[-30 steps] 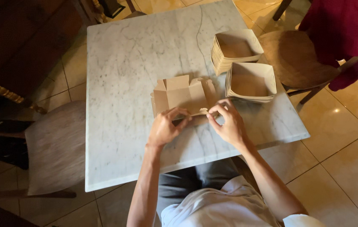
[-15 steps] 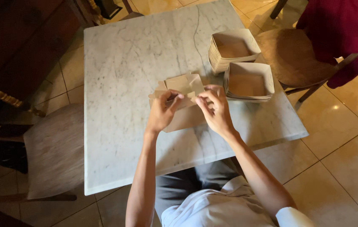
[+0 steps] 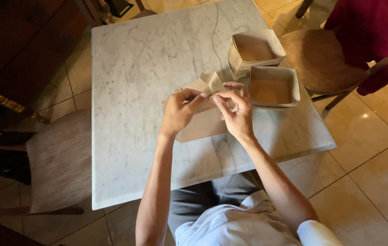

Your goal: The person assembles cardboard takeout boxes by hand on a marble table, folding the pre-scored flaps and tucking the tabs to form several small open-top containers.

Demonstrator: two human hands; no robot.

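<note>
A brown cardboard box blank (image 3: pixel 201 124), partly folded, is lifted a little above the white marble table (image 3: pixel 139 77). My left hand (image 3: pixel 179 111) pinches its upper left edge, and my right hand (image 3: pixel 235 110) pinches a flap on its upper right. The blank's small top flaps stick up between my fingers. To the right of my hands stands a folded open cardboard box (image 3: pixel 273 86), and behind it a nested stack of the same boxes (image 3: pixel 253 52).
A wooden chair (image 3: pixel 321 59) stands at the table's right side, with a person in a dark red garment (image 3: pixel 376 36) beside it. A grey cushioned chair (image 3: pixel 57 159) is at the left. The floor is tan tile.
The cardboard blank lay flatter on the table a second ago; both hands have since raised it and folded its flaps inward, with fingers closer together at its top.
</note>
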